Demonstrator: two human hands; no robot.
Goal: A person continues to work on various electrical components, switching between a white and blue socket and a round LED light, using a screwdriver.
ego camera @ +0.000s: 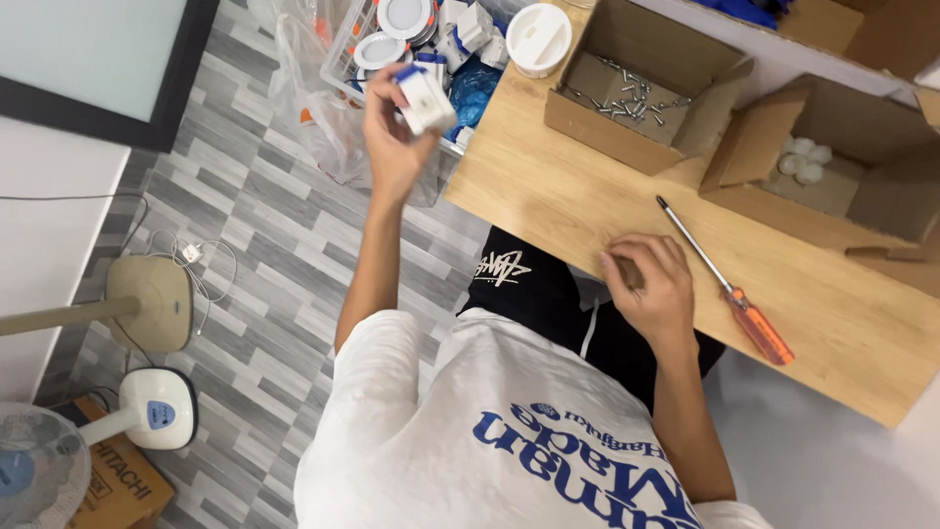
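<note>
My left hand (390,152) is raised over the floor to the left of the wooden table (548,201) and is shut on a small white box with a blue end (426,98). My right hand (654,286) rests near the table's near edge, its fingers curled around a small dark piece (630,272) that is mostly hidden. A screwdriver with an orange handle (732,294) lies on the table just right of that hand.
An open cardboard box holding loose screws (627,98) and another with small white round parts (803,159) stand on the table. A white round lid (538,37) sits at its corner. A basket of round white lamps (392,34), a plastic bag (313,108) and fan bases (149,299) stand on the floor.
</note>
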